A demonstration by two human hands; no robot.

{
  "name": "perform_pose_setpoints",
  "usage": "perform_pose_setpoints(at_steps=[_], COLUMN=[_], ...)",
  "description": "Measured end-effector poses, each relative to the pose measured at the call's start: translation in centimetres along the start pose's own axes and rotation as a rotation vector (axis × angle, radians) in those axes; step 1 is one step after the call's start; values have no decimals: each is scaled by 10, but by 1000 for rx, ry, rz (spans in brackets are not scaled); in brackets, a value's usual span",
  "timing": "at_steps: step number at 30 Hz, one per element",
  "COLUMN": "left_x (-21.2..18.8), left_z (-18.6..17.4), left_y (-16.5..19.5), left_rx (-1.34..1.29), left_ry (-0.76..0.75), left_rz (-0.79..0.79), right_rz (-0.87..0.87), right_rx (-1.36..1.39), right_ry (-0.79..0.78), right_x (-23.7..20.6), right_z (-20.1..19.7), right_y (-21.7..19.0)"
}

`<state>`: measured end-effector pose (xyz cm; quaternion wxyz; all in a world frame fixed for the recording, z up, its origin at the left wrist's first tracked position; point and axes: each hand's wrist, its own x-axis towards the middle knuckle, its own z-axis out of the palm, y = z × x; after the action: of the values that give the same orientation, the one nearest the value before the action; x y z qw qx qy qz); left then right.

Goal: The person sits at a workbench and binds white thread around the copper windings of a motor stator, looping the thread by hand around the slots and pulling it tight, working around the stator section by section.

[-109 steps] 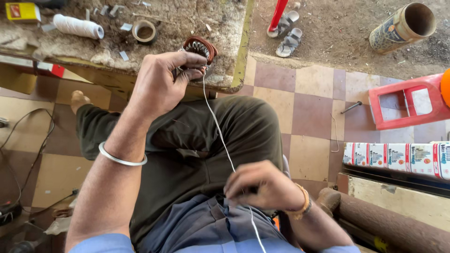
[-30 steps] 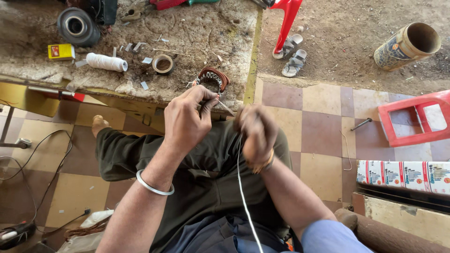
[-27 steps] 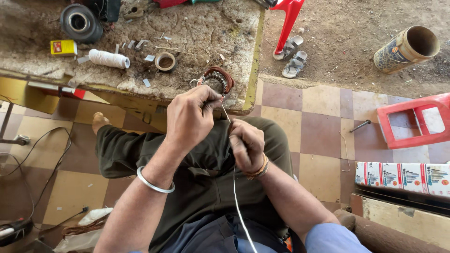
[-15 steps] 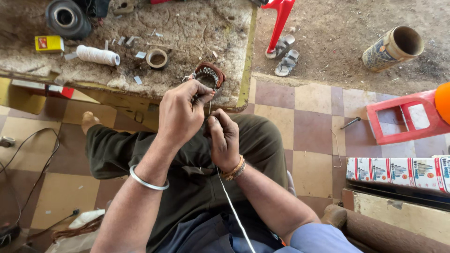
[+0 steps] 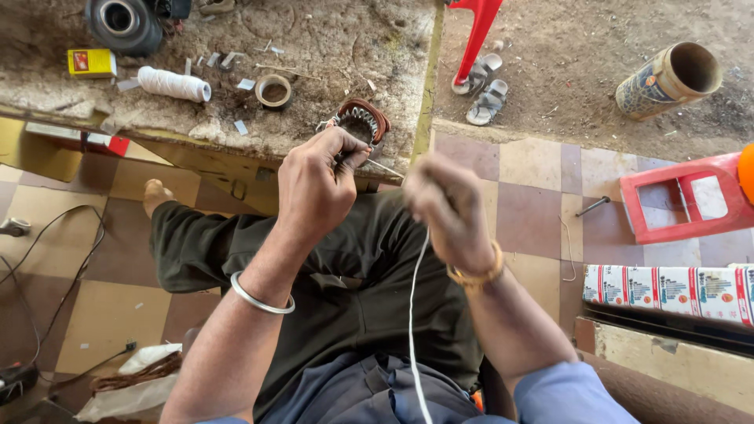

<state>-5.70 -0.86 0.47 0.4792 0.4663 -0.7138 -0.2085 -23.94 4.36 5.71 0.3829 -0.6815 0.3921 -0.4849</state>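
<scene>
Left hand (image 5: 314, 184): fingers closed around the wound coil ring (image 5: 363, 124), bracing it against the edge of the dirty bench (image 5: 330, 47).
Right hand (image 5: 449, 210): blurred; apparently pinching the white cord (image 5: 414, 314).
Technique: keep cord taut, ring steady.
Nearby: cord spool (image 5: 174, 83), tape roll (image 5: 273, 89).

Ring-shaped motor winding (image 5: 363, 120): copper-brown coils around a toothed metal core, tilted on the dusty bench edge. White string (image 5: 414, 314): thin and taut, running from it down across the lap.
</scene>
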Motion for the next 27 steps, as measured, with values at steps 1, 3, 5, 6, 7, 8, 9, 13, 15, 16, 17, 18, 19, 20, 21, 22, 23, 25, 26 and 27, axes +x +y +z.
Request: perform_pose_setpoints(at_steps=[1,3,5,6,7,8,9,13,15,16,17,18,19,20,21,22,23,25,26,27], left_x=[0,-3,-3,-3,-3,-3,-2,0,-1,-1,-2,-4,-5,-5,-5,-5,-4,-3,-3,-2], left_z=[0,-2,-3,-4,-4,-3,-3,1,3,4,7,10,10,10,11,11,12,12,12,11], left_y=[0,-2,-4,-4,-5,-4,-3,1,3,3,4,5,5,4,4,4,3,3,4,4], left_rx=[-6,-9,-11,-15,-23,-36,-42,-41,-22,-19,-19,-42,-59,-72,-71,-69,-70,-72,-73,-66], left_ry=[2,-5,-26,-24,-27,-34,-39,-60,-48,-30,-13,-33,-47,-57,-63,-68,-75,-108,-119,-108], left_rz=[-9,-37,-54,-52,-46,-38,-34,-8,34,76,115,81,46,9,-2,-13,-23,-76,-103,-54], right_rz=[-28,-362,-490,-503,-481,-404,-368,-473,-582,-591,-588,-595,-604,-611,-622,-629,-646,-630,-582,-488], right_rx=[-282,-492,-535,-474,-288,8,402,1676,962,931,976,1005,1017,1024,1018,981,900,577,223,-132], right_ry=[-113,-312,-508,-578,-574,-494,-388,-656,-268,-242,-265,-300,-314,-328,-328,-309,-252,-57,103,237], right_x=[-7,-27,-55,-71,-87,-103,-123,-217,-254,-264,-268,-266,-256,-240,-221,-201,-179,-136,-117,-99], right_z=[-2,-6,-18,-34,-55,-79,-103,-162,-166,-159,-151,-140,-130,-121,-112,-102,-92,-71,-60,-46], right_y=[-11,-26,-30,-28,-24,-15,-7,29,33,34,32,28,23,16,6,-5,-14,-30,-35,-34])
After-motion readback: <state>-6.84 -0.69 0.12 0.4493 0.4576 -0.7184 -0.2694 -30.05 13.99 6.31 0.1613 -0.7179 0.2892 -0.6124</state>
